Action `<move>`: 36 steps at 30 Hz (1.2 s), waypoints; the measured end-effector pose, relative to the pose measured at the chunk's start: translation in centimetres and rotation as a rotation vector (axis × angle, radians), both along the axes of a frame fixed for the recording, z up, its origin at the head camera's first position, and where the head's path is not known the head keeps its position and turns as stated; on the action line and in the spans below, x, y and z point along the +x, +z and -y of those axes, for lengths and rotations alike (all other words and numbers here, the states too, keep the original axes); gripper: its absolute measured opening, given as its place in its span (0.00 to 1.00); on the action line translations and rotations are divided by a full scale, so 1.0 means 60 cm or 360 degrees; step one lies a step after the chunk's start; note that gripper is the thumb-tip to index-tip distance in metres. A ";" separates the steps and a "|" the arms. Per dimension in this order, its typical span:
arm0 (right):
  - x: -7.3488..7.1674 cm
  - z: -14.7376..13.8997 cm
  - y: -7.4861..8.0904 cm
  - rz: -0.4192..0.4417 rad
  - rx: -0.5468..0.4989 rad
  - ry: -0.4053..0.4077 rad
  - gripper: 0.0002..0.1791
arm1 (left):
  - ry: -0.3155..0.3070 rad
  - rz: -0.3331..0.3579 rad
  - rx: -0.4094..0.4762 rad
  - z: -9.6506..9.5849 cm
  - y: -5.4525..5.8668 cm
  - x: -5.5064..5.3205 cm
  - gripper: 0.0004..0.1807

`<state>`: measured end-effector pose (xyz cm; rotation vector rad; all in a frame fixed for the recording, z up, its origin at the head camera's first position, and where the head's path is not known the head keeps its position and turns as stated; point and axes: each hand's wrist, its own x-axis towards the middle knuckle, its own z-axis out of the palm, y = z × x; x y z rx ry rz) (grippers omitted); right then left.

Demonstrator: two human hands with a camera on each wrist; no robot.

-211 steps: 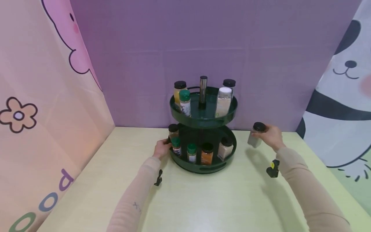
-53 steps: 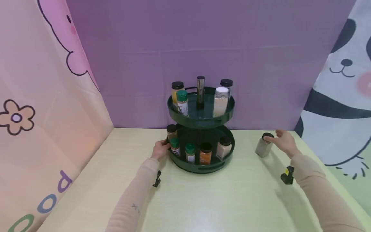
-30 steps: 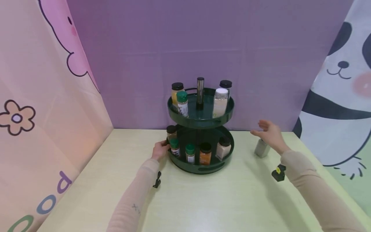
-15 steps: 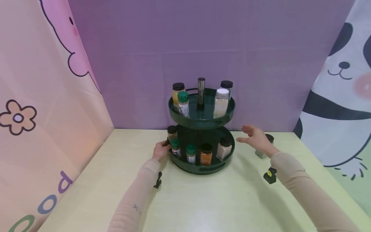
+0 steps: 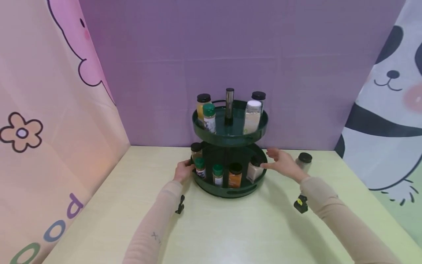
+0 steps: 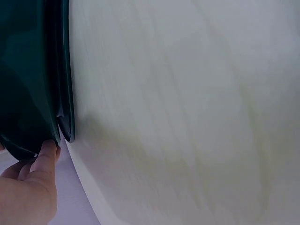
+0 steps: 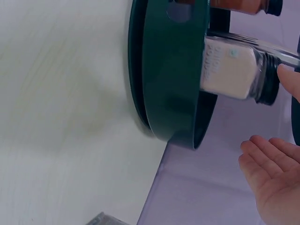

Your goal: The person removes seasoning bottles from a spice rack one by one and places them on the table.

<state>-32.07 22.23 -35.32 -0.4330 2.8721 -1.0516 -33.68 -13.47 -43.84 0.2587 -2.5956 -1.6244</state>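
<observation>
From here I see the right hand (image 5: 284, 164) with straight fingers (image 7: 263, 165), its thumb (image 7: 290, 79) just beside the pale jar (image 7: 229, 68); touching or not, I cannot tell. This jar stands in the lower tray (image 7: 171, 84), which the left hand (image 5: 183, 171) pinches.

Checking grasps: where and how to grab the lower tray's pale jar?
Probably pinch the pale jar by its black cap, from the right: it stands clear of the lower tray's wall; the upper tray crowds above, an orange jar sits left.

Left hand (image 5: 183, 171): grips the lower tray (image 5: 208, 188) at nine o'clock.
Right hand (image 5: 284, 164): thumb and fingers apart beside a jar (image 5: 254, 173), three o'clock.
</observation>
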 end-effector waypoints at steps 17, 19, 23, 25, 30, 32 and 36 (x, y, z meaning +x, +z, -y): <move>-0.001 0.028 -0.042 0.0002 -0.0157 0.0100 0.38 | -0.0016 0.0031 0.0025 0.003 0.003 0.001 0.23; -0.002 0.033 -0.047 -0.0029 -0.0158 0.0087 0.35 | -0.0015 0.0031 0.0028 0.003 0.002 0.001 0.23; -0.003 0.041 -0.056 -0.0067 -0.0154 0.0006 0.32 | -0.0013 0.0032 0.0034 0.001 0.004 0.001 0.23; -0.003 0.045 -0.061 -0.0091 -0.0159 -0.0040 0.31 | -0.0011 0.0031 0.0036 0.001 0.005 0.001 0.23; -0.002 0.050 -0.072 -0.0140 -0.0150 -0.0105 0.30 | -0.0012 0.0025 0.0027 0.000 0.003 0.000 0.23; -0.001 0.052 -0.074 -0.0159 -0.0148 -0.0121 0.31 | -0.0015 0.0023 0.0028 0.000 0.002 0.000 0.22; 0.000 0.059 -0.076 -0.0187 -0.0145 -0.0152 0.32 | -0.0022 0.0023 0.0045 -0.001 0.003 0.000 0.23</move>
